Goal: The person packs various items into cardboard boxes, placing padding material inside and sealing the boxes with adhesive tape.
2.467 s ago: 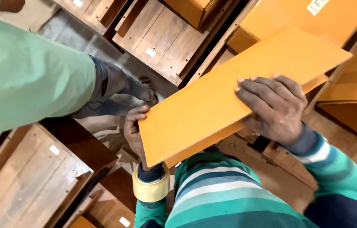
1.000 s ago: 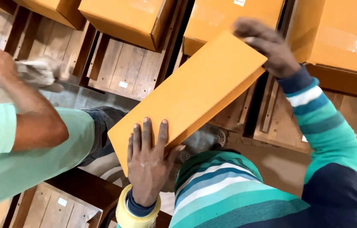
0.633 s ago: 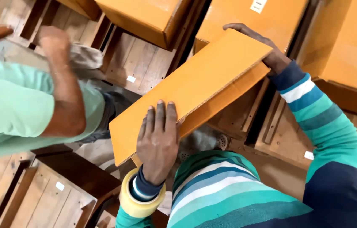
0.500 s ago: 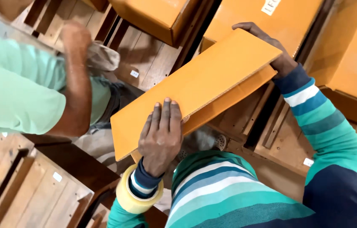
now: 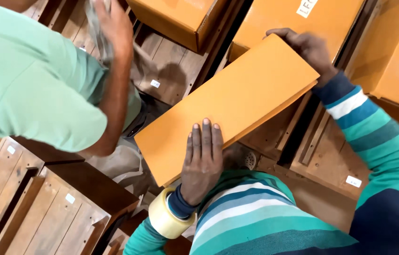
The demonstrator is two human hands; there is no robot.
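Left hand lay flat, palm down, fingers straight and close together, on the near part of the board, wrist ringed by a tape roll, forearm running back toward the body in a striped sleeve. Right hand gripped the board's far corner, fingers curled over its far edge, arm stretched out long past the board's right side, elbow bent low at the right.

Flattened orange cardboard box: long, rectangular, plain-faced, folded double; lying tilted, near end lower, far corner raised, hovering above wooden furniture frames.
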